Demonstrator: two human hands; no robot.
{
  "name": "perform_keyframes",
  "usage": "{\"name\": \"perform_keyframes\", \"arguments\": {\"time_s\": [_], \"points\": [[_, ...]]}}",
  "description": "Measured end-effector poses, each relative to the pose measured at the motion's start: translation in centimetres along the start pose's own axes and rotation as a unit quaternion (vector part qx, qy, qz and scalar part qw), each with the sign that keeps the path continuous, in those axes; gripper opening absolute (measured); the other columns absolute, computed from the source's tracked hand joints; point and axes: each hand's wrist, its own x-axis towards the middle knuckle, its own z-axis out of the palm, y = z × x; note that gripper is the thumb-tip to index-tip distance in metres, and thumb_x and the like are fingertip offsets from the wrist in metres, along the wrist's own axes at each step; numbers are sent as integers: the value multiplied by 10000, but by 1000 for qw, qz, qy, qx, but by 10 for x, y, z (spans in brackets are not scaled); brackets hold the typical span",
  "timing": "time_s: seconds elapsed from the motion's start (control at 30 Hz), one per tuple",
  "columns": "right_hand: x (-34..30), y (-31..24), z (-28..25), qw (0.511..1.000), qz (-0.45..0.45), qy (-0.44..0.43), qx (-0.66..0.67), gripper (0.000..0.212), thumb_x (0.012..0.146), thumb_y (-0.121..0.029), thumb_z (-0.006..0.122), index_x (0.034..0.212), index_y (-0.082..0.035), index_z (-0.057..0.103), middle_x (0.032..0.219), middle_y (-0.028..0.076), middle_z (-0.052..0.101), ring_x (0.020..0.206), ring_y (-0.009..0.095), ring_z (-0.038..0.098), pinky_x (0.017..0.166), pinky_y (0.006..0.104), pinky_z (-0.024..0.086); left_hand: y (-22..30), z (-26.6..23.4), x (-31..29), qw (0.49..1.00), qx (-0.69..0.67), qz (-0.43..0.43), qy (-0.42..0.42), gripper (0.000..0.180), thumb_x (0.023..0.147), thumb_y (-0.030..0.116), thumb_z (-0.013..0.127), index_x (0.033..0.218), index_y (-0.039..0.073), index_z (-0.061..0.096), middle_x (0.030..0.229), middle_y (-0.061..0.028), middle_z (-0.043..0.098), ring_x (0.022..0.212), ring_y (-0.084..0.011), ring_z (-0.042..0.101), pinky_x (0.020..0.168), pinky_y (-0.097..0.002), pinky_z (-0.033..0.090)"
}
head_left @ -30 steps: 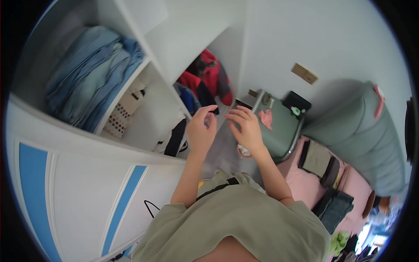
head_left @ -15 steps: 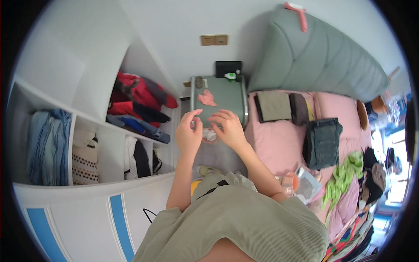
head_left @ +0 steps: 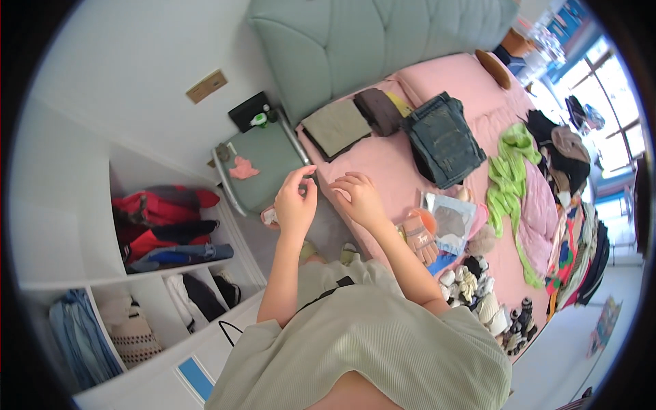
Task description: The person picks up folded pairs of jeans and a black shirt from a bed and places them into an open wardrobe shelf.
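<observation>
My left hand is raised in front of me with nothing in it, its fingers curved and the thumb apart. Beside it, my right hand is also bare, fingers loosely bent and spread. A gap separates the two hands. They hover over the floor between a green nightstand and the pink bed. On the bed lie a folded grey-green garment, a dark folded garment and a pair of folded dark jeans. Neither hand touches them. A pink cloth rests on the nightstand.
Right of my right forearm are knitted gloves, a clear plastic bag and a heap of socks. Farther right lie a lime-green cloth and piled clothes. An open white wardrobe with red jackets and jeans stands left.
My view has turned to the right, so more of the bed, the socks and the window shows. Both hands keep nearly the same pose, with nothing taken up.
</observation>
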Motion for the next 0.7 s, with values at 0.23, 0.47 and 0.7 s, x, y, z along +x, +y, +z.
{"name": "perform_keyframes", "arguments": {"time_s": [0.23,0.47,0.7], "points": [[-9,18,-21,992,85,85,-38,156,761,-144,597,894,-114,671,939,24,648,1016,250,543,902,391,394,15,34,32,992,-26,34,-121,232,797,58,540,1010,101,620,959,-42,642,752,-172,614,640,-276,481],[-17,27,-13,968,195,134,-82,173,763,-148,600,917,-126,675,952,38,651,1007,254,549,882,395,410,-8,62,65,964,-49,87,-248,241,805,82,540,1036,97,607,985,-38,641,774,-181,620,639,-287,483],[-23,33,11,943,282,142,-107,178,771,-167,598,928,-125,672,946,61,651,988,254,563,869,389,416,-52,88,79,925,-45,74,-370,250,805,114,535,1043,96,606,972,-63,649,781,-206,627,688,-321,480]]}}
